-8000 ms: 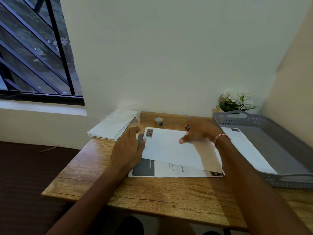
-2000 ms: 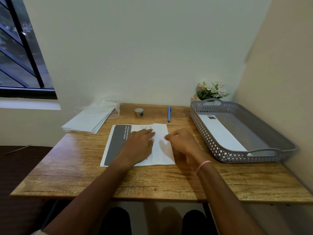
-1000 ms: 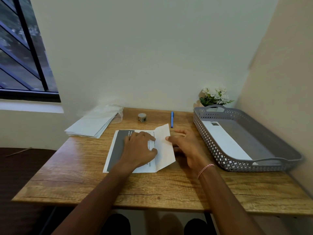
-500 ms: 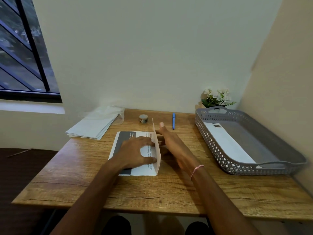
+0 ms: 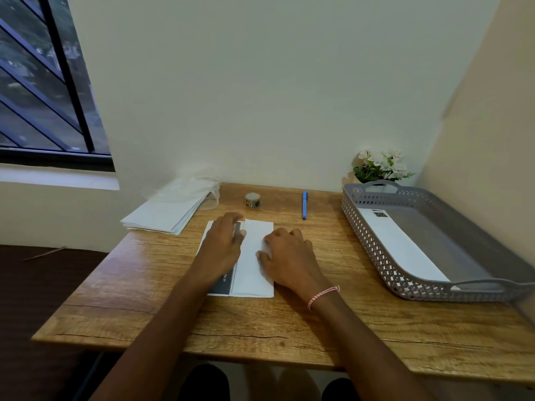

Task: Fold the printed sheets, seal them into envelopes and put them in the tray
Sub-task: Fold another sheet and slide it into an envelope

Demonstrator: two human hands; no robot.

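A printed sheet with a dark band lies folded on the wooden desk, its white right flap laid over to the left. My left hand rests flat on the dark left part. Fingers bent, my right hand presses down on the white flap. A stack of white envelopes lies at the back left. At the right stands a grey perforated tray holding one white envelope.
A small roll of tape and a blue pen lie at the back of the desk. A pot of white flowers stands behind the tray. Walls close in at the back and right; a window is at the left.
The sheet's right flap stood upright half a second ago and now lies flat on the sheet. My right hand came down on top of it. My left hand stayed on the sheet.
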